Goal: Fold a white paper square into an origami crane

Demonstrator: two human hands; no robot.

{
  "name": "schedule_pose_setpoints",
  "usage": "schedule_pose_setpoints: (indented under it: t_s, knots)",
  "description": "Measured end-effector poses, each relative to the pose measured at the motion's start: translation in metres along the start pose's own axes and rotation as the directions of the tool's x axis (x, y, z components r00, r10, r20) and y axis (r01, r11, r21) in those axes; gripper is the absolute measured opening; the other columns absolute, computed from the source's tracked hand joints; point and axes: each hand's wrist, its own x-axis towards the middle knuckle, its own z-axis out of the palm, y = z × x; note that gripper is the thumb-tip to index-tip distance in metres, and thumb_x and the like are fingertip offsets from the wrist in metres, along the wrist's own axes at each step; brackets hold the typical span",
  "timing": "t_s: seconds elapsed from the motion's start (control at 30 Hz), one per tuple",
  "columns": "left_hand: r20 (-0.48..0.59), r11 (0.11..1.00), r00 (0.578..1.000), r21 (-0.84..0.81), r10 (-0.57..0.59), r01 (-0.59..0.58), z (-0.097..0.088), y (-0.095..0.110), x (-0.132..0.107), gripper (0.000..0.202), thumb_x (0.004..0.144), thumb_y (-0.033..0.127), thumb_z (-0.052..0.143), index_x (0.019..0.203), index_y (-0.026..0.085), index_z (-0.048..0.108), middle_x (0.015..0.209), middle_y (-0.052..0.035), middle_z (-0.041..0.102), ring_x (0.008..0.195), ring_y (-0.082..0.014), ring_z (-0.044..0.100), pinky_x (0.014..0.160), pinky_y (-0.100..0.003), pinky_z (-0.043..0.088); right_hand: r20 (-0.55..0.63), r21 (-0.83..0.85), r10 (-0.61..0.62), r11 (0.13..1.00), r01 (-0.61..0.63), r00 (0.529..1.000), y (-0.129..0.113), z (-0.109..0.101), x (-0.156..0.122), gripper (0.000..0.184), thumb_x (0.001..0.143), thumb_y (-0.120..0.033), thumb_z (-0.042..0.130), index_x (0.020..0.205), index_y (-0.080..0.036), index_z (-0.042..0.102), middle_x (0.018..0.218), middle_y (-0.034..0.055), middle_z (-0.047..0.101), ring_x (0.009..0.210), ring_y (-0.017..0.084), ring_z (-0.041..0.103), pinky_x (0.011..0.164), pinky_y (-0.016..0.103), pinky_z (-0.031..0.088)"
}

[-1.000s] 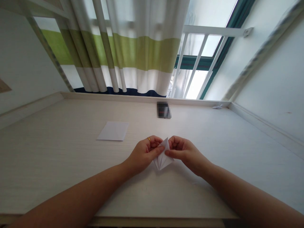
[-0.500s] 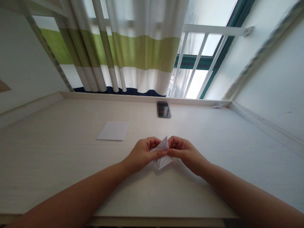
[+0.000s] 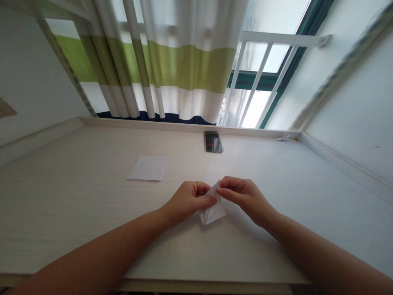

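A small piece of folded white paper (image 3: 215, 213), with a pointed top and creased flaps, is held between both hands just over the table. My left hand (image 3: 190, 200), with a ring on one finger, pinches it from the left, thumb across its front. At the paper's upper right edge, near the tip, my right hand (image 3: 241, 191) grips it between thumb and fingers. The fingertips behind the paper are partly hidden.
On the pale table (image 3: 76, 196), a flat stack or sheet of white paper (image 3: 147, 168) lies to the left. A blurred dark object (image 3: 212, 141) sits near the back ledge. A small white scrap (image 3: 283, 138) lies at the back right corner. Beyond hangs a striped curtain (image 3: 190, 65).
My right thumb and fingers have shifted up toward the paper's tip, away from my left thumb. The paper's lower flaps now hang slightly lower and look more fanned.
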Motion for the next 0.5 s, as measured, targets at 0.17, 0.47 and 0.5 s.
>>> schedule_pose_setpoints:
  t_s: [0.17, 0.47, 0.5]
  knots:
    - [0.004, 1.000, 1.000, 0.022, -0.003, 0.003, 0.0007, -0.0007, -0.0006, 0.016, 0.061, 0.025, 0.069, 0.070, 0.012, 0.063, 0.063, 0.0001, 0.062, 0.057, -0.0092, 0.053, 0.057, -0.022, 0.038, -0.034, -0.102, -0.028, 0.994, 0.025, 0.999, -0.0001, 0.0008, -0.0019, 0.012, 0.069, -0.027, 0.061, 0.065, -0.016, 0.063, 0.068, 0.0008, 0.059, 0.068, 0.013, 0.051, 0.064, 0.026, 0.040]
    - [0.025, 0.997, 1.000, 0.080, -0.006, 0.004, 0.0007, 0.0000, -0.0005, 0.017, 0.062, 0.028, 0.067, 0.067, 0.012, 0.063, 0.060, 0.0004, 0.060, 0.054, -0.0091, 0.051, 0.054, -0.022, 0.035, -0.100, -0.167, -0.038, 0.986, 0.021, 0.994, 0.0014, 0.0035, -0.0022, 0.017, 0.070, -0.030, 0.059, 0.064, -0.015, 0.064, 0.066, 0.0018, 0.060, 0.066, 0.014, 0.051, 0.062, 0.026, 0.040]
    - [0.027, 0.996, 1.000, 0.084, -0.008, 0.006, 0.0011, 0.0004, -0.0009, 0.016, 0.062, 0.027, 0.067, 0.067, 0.012, 0.063, 0.059, 0.0005, 0.060, 0.054, -0.0088, 0.051, 0.053, -0.022, 0.035, -0.110, -0.166, -0.042, 0.986, 0.023, 0.993, 0.0010, 0.0037, -0.0024, 0.016, 0.070, -0.030, 0.059, 0.064, -0.016, 0.064, 0.066, 0.0017, 0.060, 0.065, 0.013, 0.051, 0.062, 0.026, 0.040]
